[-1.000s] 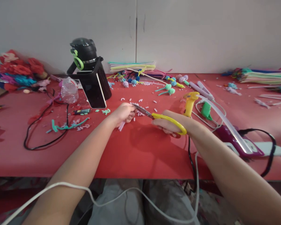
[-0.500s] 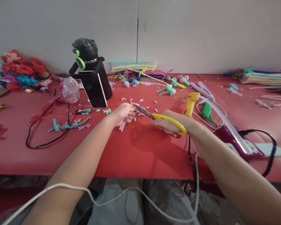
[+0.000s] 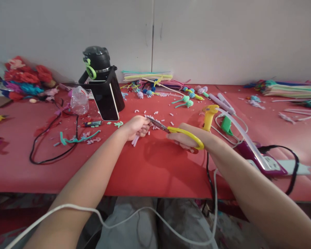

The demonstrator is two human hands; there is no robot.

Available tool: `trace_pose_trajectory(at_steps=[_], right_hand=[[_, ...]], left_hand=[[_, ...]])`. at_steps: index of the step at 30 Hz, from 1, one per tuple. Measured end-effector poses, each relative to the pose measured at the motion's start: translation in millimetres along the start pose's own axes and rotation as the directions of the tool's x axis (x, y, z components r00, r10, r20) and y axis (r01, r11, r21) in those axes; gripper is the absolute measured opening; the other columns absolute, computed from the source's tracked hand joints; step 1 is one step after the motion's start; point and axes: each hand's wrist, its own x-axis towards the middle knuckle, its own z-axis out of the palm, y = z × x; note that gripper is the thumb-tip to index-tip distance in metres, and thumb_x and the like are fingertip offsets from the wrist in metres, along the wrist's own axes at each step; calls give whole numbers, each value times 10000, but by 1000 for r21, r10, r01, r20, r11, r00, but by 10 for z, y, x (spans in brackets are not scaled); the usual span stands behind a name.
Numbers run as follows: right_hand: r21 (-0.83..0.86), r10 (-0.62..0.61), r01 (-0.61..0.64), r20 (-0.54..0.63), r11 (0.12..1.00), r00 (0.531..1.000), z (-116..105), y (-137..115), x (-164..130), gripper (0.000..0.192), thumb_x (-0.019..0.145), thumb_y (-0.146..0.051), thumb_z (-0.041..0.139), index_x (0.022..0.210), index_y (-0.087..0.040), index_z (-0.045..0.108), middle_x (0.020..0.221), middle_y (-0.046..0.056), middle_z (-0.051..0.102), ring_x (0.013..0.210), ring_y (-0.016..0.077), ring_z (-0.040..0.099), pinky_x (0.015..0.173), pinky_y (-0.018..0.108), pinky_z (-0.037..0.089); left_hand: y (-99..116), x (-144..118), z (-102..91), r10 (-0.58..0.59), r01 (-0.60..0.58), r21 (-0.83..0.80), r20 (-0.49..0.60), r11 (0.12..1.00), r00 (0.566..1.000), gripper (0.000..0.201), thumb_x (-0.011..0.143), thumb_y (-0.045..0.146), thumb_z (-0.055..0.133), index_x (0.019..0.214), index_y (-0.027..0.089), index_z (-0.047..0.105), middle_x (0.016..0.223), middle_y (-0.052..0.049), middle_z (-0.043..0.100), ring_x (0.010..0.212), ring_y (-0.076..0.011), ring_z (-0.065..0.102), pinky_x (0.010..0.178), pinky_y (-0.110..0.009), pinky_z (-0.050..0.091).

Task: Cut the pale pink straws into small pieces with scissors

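Observation:
My left hand [image 3: 138, 128] is closed around a few thin lilac pipe cleaners [image 3: 135, 140], whose ends stick out below the fingers. My right hand [image 3: 184, 138] grips the yellow handles of a pair of scissors [image 3: 186, 133]. The scissor blades [image 3: 157, 123] point left and reach my left fingertips, where the other ends of the pipe cleaners are; whether the blades are closed on them I cannot tell. Short lilac cut pieces [image 3: 171, 114] lie scattered on the red table around and beyond my hands.
A phone [image 3: 106, 100] leans on a black bottle [image 3: 97, 60]. Right of my hands stand a yellow glue gun [image 3: 209, 116] and a purple power strip [image 3: 272, 166] with cables. Pipe cleaner bundles [image 3: 147, 76] lie at the back. A white cable [image 3: 129, 218] crosses my lap.
The whole view has shifted slightly. My hands keep nearly the same pose, with the scissors still at my left fingertips.

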Motion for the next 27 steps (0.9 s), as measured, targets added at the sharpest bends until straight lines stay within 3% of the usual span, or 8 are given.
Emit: trace_pose_trajectory(at_steps=[7, 11, 15, 19, 23, 27], right_hand=[[137, 69, -55, -94, 989, 993, 101, 43, 114, 467, 862, -464, 557, 487, -230, 409, 352, 5, 415, 294, 145, 434, 352, 280, 311], [233, 41, -21, -81, 972, 996, 153, 119, 130, 487, 840, -490, 592, 469, -237, 403, 337, -10, 383, 269, 141, 399, 330, 289, 292], [367, -95, 122, -91, 922, 991, 153, 251, 117, 585, 834, -564, 618, 422, -229, 372, 343, -25, 374, 291, 103, 381, 367, 271, 325], [401, -162, 249, -238, 882, 958, 182, 330, 189, 612, 889, -599, 540, 425, -209, 452, 364, 8, 458, 364, 103, 451, 457, 260, 397], [434, -182, 359, -399, 826, 899, 249, 245, 243, 512, 857, -589, 595, 535, -195, 540, 477, 24, 571, 450, 124, 519, 490, 268, 411], [490, -269, 476, -434, 730, 860, 328, 143, 249, 329, 813, -415, 670, 617, -215, 497, 489, -22, 569, 451, 117, 509, 481, 257, 393]], left_hand=[[7, -5, 8, -15, 12, 59, 46, 998, 999, 333, 1008, 166, 367, 708, 125, 507, 487, 81, 297, 331, -7, 192, 350, -135, 132], [-5, -23, -27, 9, -12, 82, 40, 997, 999, 304, 999, 170, 399, 722, 122, 514, 504, 80, 300, 347, -7, 194, 362, -136, 130], [-12, -72, -64, 59, -67, 113, 73, 991, 996, 288, 994, 189, 424, 753, 104, 557, 521, 74, 301, 371, -11, 205, 381, -147, 144], [-6, -190, 1, 96, -116, 145, 141, 983, 985, 269, 987, 202, 441, 813, 78, 604, 549, 58, 332, 398, -16, 229, 401, -161, 166], [-34, -323, 149, 85, -144, 193, 286, 971, 954, 264, 980, 241, 472, 828, 79, 615, 571, 48, 354, 435, -30, 265, 425, -171, 211], [-117, -342, 241, 45, -159, 259, 398, 953, 916, 269, 968, 296, 499, 822, 97, 607, 592, 42, 370, 469, -43, 281, 438, -175, 228]])
